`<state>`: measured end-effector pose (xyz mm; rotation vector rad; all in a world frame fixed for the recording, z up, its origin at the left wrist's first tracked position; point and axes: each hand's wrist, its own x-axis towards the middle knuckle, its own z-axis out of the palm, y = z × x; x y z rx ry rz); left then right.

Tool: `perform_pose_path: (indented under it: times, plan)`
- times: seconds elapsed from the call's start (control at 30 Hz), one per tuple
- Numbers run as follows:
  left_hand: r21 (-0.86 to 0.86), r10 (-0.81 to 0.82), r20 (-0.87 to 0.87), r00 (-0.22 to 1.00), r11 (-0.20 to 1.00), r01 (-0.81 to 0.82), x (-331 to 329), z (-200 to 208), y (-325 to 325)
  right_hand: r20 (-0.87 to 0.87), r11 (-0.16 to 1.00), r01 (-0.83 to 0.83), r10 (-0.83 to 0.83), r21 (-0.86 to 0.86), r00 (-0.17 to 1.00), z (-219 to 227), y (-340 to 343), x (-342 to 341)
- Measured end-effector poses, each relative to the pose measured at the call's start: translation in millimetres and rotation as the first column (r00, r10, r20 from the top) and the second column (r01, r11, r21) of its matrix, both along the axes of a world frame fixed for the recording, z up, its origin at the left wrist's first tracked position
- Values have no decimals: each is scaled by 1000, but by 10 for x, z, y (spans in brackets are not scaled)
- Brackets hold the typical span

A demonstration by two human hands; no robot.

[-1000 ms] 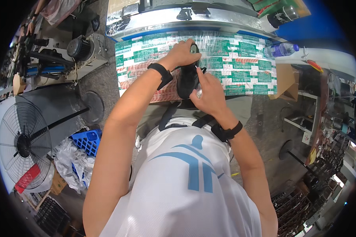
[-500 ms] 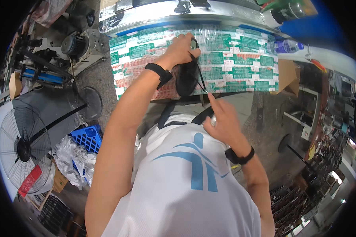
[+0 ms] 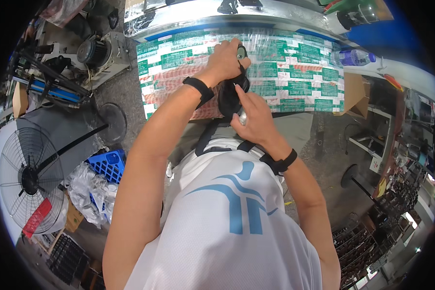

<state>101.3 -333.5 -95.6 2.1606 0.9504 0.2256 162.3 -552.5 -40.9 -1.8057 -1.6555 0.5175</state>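
A black shoe (image 3: 228,99) lies on the patterned work surface, its rounded end toward me and a grey-green inside showing at the far end. My left hand (image 3: 225,60) wraps round its far part, fingers over the edge. My right hand (image 3: 257,116) is at the shoe's right side, index fingertip against the black upper and thumb lower down near the rounded end. Its other fingers are curled, and a small silvery thing (image 3: 242,117) shows between thumb and palm; its kind is unclear. Black bands circle both wrists.
The work surface (image 3: 299,72) is covered in green, white and red printed film. A purple-tinted bottle (image 3: 355,57) stands at its right end, beside a cardboard box (image 3: 356,96). At left are a floor fan (image 3: 30,180), a motor (image 3: 93,52) and a blue crate (image 3: 108,166).
My right hand has moved up and left, from beyond the work surface's near edge onto the shoe. The black lace or strap stretched toward it no longer shows taut. My left hand keeps its grip.
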Motion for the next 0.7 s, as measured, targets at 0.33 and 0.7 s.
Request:
perform_pose_path:
  times: [0.33,0.7]
  plan:
    - [63,-19,63,998,998,15,-12,-82,43,-105,991,5,-19,-132,994,309,50,-218]
    - [-25,-71,72,995,997,73,60,12,41,225,999,-4,14,-45,974,156,-108,132]
